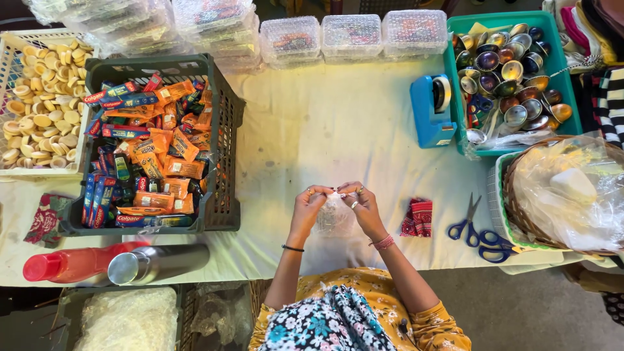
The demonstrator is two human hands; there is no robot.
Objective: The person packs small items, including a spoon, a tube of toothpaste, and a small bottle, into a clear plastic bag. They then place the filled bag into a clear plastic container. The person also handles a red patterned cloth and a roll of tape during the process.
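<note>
Both hands are up together over the middle of the worktop (312, 130), which is covered in a pale cloth. The left hand (308, 203) and the right hand (361, 203) meet at the fingertips, pinched on the top edge of a small clear plastic bag (334, 218) that hangs between them just above the cloth. Something pale seems to sit inside the bag, though I cannot make it out from here.

Just right of the right hand lies a folded red patterned cloth (416, 218), and beyond it a pair of blue-handled scissors (469, 224). Further back on that side stands a blue tape dispenser (431, 110), touching a teal tray (452, 97) full of shiny little metal bowls. To the left, well apart from the hands, a dark green crate (224, 130) holds orange sachets and blue toothpaste boxes. Near the front edge lie a steel flask (158, 262) and a red bottle (71, 263), side by side.
</note>
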